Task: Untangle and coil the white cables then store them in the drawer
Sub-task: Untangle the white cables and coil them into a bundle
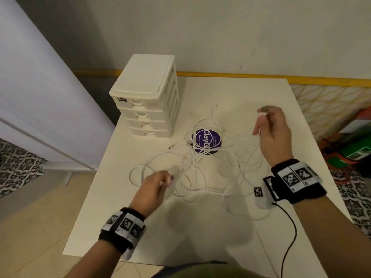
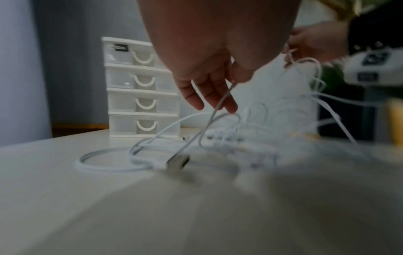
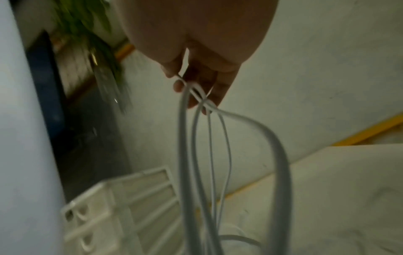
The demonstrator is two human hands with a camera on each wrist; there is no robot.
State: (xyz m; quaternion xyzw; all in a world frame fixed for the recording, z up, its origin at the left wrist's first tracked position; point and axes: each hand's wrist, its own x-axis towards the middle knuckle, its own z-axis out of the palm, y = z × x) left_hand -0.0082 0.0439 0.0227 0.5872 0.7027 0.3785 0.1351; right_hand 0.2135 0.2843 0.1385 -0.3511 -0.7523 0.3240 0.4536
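Note:
A tangle of white cables [image 1: 202, 169] lies spread over the middle of the white table [image 1: 200, 227]. My left hand [image 1: 160, 180] pinches one cable strand [image 2: 218, 105] low at the tangle's near left; a USB plug [image 2: 177, 162] dangles below it. My right hand [image 1: 267, 119] is raised at the right and grips several cable loops [image 3: 196, 96] that hang down toward the table. A white drawer unit [image 1: 148, 97] with several shut drawers stands at the table's back left, its curved handles [image 2: 145, 103] facing me.
A round purple sticker [image 1: 206, 140] lies under the cables near the drawer unit. A thin black wire [image 1: 289, 233] runs from my right wristband over the table's near right. Wall behind; green and orange items [image 1: 353, 149] sit on the floor at right.

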